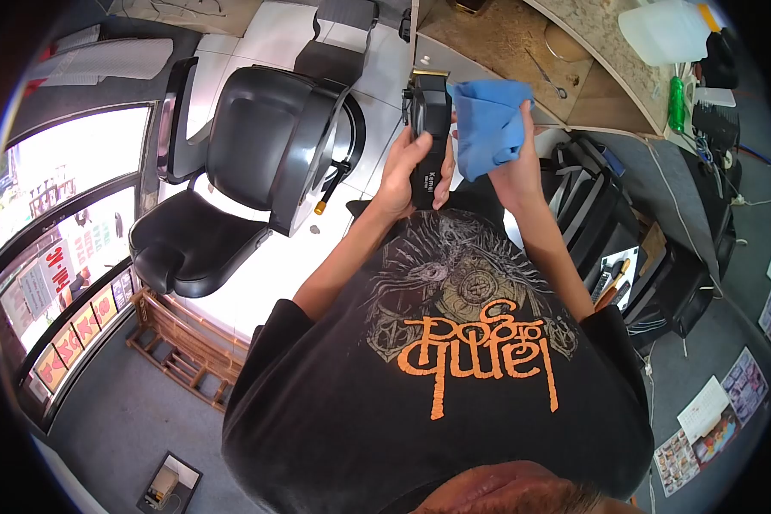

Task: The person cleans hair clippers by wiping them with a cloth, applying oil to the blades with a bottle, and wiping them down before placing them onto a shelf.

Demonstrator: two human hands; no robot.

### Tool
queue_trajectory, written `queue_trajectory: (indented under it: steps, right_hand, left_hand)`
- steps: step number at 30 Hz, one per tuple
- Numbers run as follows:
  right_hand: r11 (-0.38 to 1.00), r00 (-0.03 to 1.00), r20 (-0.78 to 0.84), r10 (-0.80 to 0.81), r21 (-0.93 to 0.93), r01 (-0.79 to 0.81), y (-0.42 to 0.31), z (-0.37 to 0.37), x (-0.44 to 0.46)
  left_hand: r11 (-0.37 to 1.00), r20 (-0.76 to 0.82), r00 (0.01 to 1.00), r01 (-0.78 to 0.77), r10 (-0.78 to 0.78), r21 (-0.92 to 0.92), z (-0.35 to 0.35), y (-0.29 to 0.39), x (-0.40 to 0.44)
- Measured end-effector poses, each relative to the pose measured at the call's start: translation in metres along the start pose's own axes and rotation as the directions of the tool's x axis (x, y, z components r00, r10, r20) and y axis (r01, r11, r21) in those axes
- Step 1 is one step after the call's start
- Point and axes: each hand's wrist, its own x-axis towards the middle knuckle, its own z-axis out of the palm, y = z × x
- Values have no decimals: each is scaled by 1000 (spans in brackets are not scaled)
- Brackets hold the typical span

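My left hand [405, 170] is wrapped round a black hair clipper [429, 128], its thumb lying along the body. The clipper stands nearly upright in view, with a gold-coloured blade at its top end. In my right hand [519, 171] is a blue cloth [491, 128], bunched up with its folds spread above the palm. The cloth is right beside the clipper's upper part; whether the two touch I cannot tell. Most of my right fingers are hidden behind the cloth.
A black barber chair [253, 137] stands to the left on white tiles. Ahead is a worn wooden counter [497, 38] with scissors [546, 74] on it. A white plastic jug [662, 32] and a green-handled tool [677, 104] are at the right. A bamboo bench [184, 347] sits by the window.
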Motion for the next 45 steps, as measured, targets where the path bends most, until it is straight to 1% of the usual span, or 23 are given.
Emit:
queue_trajectory:
  steps: [2, 3, 4, 5, 7, 9, 10, 13, 14, 15, 16, 17, 18, 21, 22, 25, 26, 29, 32, 35, 38, 41, 45]
  right_hand:
    - [998, 994, 107, -31, -52, 37, 5, 6, -3]
    - [955, 995, 79, -69, -283, 89, 5, 19, -5]
    - [858, 992, 58, -113, -498, 127, 2, 36, -8]
    - [792, 988, 67, -140, -591, 152, 1, 36, -4]
    - [628, 978, 83, -193, -755, 189, 0, 35, 4]
    - [515, 950, 136, -283, -814, 269, -3, 31, 10]
    - [439, 947, 168, -274, -854, 278, -6, 21, 17]
    - [321, 952, 185, -243, -911, 259, -18, 6, 23]
    - [352, 985, 62, -158, -929, 115, -25, 4, 23]
    - [646, 986, -17, -164, -758, 94, -24, 10, 22]
    - [864, 985, -93, -143, -497, 79, -21, 20, 18]
    - [982, 983, -156, -97, -177, 68, -20, 27, 13]
    - [995, 994, -80, 77, -58, -82, -26, 27, 6]
    - [964, 984, 17, 175, -204, -168, 0, -12, 11]
    - [962, 958, 165, 234, -179, -204, -9, 15, 0]
    - [962, 978, 152, 146, -253, -104, -9, 25, 1]
    - [965, 982, 99, 159, -223, -134, -11, 26, 3]
    - [968, 999, 45, 18, -249, -6, 6, 12, 12]
    - [956, 995, 96, 13, -294, 16, 1, 8, 8]
    - [986, 995, -40, -92, -141, 86, 18, 5, 22]
    - [984, 981, 76, 179, 6, -180, -5, 18, -3]
    - [948, 997, 77, 19, -317, 6, 2, 33, -4]
    - [952, 997, -60, -53, -305, 32, 19, 13, 15]
  left_hand:
    - [969, -61, 998, 30, -15, 245, 5, -5, -1]
    - [931, -94, 995, 50, -18, 361, 8, -8, -2]
    - [878, -126, 992, 76, -18, 472, 10, -10, -2]
    - [821, -133, 991, 91, -19, 564, 10, -10, -2]
    - [804, -171, 982, 168, -84, 570, 3, -10, 0]
    - [813, -158, 983, 171, -99, 556, 3, -8, -5]
    - [818, -147, 983, 174, -111, 548, 3, -9, -6]
    - [890, -153, 966, 253, -210, 378, 5, -11, -9]
    - [871, -172, 972, 222, -162, 437, 9, -11, -11]
    - [868, -173, 976, 201, -135, 454, 8, -12, -11]
    - [864, -173, 979, 177, -107, 472, 6, -14, -10]
    - [858, -172, 982, 155, -79, 489, 5, -14, -8]
    - [854, -173, 982, 152, -74, 497, 4, -14, -7]
    - [837, -169, 982, 161, -84, 523, 3, -11, -4]
    - [829, -171, 981, 173, -95, 532, 4, -10, -4]
    - [797, -176, 972, 231, -158, 558, 1, -11, -4]
    - [784, -177, 967, 252, -183, 567, -1, -11, -3]
    - [754, -192, 964, 265, -186, 601, 8, -8, -6]
    - [790, -198, 970, 233, -144, 567, 5, -15, -8]
    - [861, -207, 964, 246, -169, 445, 8, -16, -7]
    - [883, -206, 970, 208, -130, 422, 3, -18, -3]
    - [783, -266, 961, 226, -81, 579, 10, -12, -2]
    - [775, -208, 972, 216, -112, 593, 1, -19, -4]
